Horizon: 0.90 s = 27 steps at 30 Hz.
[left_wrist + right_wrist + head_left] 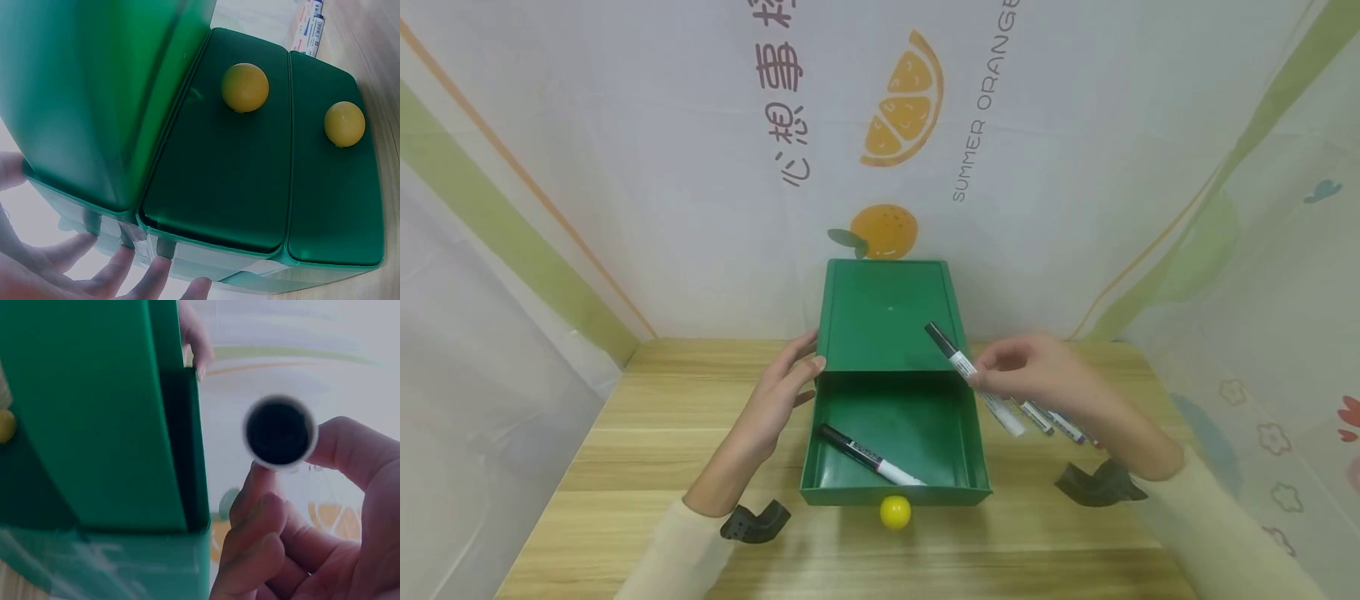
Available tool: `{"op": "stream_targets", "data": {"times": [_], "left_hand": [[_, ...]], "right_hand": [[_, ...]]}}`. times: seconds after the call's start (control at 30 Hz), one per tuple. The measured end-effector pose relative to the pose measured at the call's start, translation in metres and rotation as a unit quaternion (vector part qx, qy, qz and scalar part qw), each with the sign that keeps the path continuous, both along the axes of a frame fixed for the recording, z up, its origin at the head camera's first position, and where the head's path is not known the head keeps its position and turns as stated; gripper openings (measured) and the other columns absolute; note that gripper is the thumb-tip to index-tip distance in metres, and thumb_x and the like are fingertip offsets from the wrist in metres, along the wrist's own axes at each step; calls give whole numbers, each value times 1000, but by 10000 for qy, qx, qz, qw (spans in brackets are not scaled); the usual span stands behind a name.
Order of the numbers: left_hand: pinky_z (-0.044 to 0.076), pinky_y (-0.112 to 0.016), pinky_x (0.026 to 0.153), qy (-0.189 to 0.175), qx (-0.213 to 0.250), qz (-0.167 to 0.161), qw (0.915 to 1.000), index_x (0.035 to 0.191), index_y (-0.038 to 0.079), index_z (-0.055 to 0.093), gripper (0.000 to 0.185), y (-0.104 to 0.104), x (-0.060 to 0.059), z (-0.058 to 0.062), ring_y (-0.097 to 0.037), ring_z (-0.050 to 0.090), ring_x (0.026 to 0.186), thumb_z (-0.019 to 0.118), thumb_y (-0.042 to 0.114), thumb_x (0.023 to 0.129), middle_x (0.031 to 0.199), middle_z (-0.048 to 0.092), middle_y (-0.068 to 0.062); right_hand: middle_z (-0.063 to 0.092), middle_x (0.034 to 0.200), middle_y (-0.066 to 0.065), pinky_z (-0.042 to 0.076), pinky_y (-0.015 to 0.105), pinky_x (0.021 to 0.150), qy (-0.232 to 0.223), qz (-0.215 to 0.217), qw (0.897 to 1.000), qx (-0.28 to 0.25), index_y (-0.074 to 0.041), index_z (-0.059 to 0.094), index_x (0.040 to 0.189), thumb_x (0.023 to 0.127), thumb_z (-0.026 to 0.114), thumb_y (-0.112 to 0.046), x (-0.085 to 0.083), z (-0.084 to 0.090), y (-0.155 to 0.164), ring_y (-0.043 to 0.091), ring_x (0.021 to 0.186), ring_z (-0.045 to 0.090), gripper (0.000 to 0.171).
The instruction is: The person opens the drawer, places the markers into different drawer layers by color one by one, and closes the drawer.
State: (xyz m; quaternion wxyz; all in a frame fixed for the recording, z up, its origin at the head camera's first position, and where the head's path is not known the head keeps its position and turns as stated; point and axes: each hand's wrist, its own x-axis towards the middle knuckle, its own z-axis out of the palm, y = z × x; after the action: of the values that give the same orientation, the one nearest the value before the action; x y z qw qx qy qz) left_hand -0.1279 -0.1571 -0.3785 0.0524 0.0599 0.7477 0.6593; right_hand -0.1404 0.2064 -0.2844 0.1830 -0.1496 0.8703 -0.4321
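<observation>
Right hand (1037, 371): pinches marker (973, 379) over open drawer (895, 433).
Left hand (782, 392): spread, apparently bracing cabinet (883, 312).
Risk: loose pinch; marker could fall outside.

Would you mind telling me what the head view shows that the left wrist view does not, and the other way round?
Only the head view shows the right hand pinching a marker beside the open drawer, another marker lying inside that drawer, and the wooden table. Only the left wrist view shows two drawer fronts, the upper yellow knob and the lower yellow knob. Both show the green drawer box, the left hand resting against its side, and spare markers on the table.
</observation>
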Motion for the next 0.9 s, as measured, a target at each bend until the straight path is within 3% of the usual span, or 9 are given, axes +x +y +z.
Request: {"op": "stream_targets", "data": {"times": [0.27, 0.43, 0.6, 0.9], "left_hand": [[34, -75, 121, 7, 9, -1, 10000, 173, 7, 30, 67, 0, 0, -1, -49, 37, 157, 49, 33, 114, 174, 32, -20], [33, -76, 121, 16, 9, 3, 10000, 173, 8, 30, 67, 0, 0, 0, -49, 37, 157, 49, 33, 114, 174, 32, -20], [33, -76, 120, 28, -3, 10, 10000, 173, 8, 31, 67, 1, 0, 0, -49, 37, 156, 49, 33, 114, 174, 32, -20], [33, -77, 120, 33, -4, 38, 10000, 173, 8, 31, 67, 1, 0, -1, -50, 36, 157, 49, 33, 113, 174, 32, -20]], "right_hand": [[75, 89, 2, 59, 41, 77, 430, 656, 9969, 23, -11, 81, 99, 99, 80, -30, -2, 7, -26, 27, 87, 65, 19], [73, 83, 1, 55, 36, 70, 517, 931, 9943, 90, -11, 81, 95, 98, 81, -28, -5, 10, -41, 25, 82, 63, 17], [71, 79, -3, 52, 33, 60, 820, 1257, 9875, 475, -14, 79, 90, 97, 83, -28, -5, 16, -52, 21, 76, 63, 16], [70, 75, -9, 59, 32, 62, 1300, 1792, 9694, 1059, -18, 80, 85, 96, 85, -29, -5, 23, -72, 14, 70, 64, 17]]}}
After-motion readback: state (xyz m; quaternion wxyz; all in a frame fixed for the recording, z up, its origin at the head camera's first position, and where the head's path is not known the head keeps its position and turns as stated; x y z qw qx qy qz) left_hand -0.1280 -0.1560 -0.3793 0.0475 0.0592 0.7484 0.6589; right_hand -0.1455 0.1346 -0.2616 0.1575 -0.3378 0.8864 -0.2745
